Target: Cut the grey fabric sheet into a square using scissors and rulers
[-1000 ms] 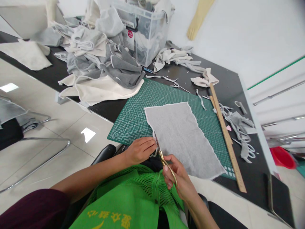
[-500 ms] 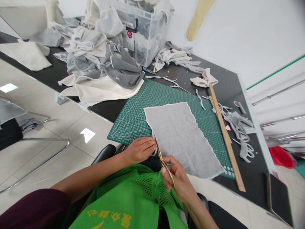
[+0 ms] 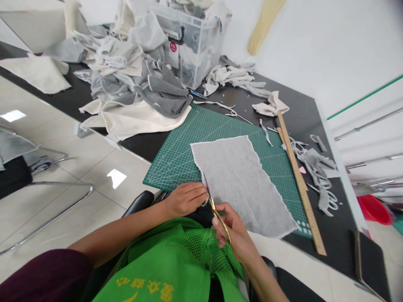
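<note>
A light grey piece of cloth (image 3: 239, 180) lies flat over the green cutting mat (image 3: 166, 167), its near end hanging past the table edge. My right hand (image 3: 231, 228) is closed around the handles of gold-handled scissors (image 3: 214, 209), whose blades lie along the left edge of the cloth. My left hand (image 3: 188, 199) pinches that same edge just left of the blades, with a narrow trimmed strip (image 3: 204, 202) curling below its fingers. The fingertips partly cover the strip.
Grey and cream cloths (image 3: 135, 79) are heaped at the back left beside a clear plastic box (image 3: 195, 46). A wooden ruler (image 3: 300, 184) lies along the mat's right side. Beyond it are white-handled scissors (image 3: 331, 200) among scraps, and a dark phone-like object (image 3: 373, 264) sits near the corner.
The view has shifted very slightly. Both hands, the scissors and the cloth keep nearly the same places, with the blades still at the cloth's left edge.
</note>
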Demonstrator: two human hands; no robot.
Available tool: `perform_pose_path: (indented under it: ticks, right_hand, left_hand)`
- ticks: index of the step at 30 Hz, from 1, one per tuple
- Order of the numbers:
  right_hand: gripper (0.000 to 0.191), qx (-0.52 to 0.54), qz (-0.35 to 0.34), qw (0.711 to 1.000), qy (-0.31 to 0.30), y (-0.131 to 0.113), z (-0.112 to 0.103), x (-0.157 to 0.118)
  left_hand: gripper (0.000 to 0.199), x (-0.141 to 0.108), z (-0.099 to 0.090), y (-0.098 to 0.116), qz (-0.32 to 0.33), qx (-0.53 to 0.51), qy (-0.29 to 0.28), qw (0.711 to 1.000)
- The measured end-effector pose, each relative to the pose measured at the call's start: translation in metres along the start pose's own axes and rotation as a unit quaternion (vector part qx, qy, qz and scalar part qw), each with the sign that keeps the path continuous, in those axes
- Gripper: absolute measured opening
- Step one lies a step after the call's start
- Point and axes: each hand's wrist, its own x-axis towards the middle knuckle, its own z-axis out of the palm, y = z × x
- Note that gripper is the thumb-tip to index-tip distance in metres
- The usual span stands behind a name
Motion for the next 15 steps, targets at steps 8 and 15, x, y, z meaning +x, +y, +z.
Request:
perform_pose_path:
  ticks: [8, 15]
  right_hand:
    - [0.046, 0.005, 0.006, 1.0, -0.002, -0.0007, -0.0014, -0.002]
    - [0.045, 0.006, 0.008, 1.0, -0.01, -0.0045, -0.0019, -0.0031]
  left_hand:
    - [0.02, -0.001, -0.0008, -0.0005, 0.007, -0.003, 0.004, 1.0]
    - [0.022, -0.0051, 0.0015, -0.0017, 0.011, -0.004, 0.002, 1.0]
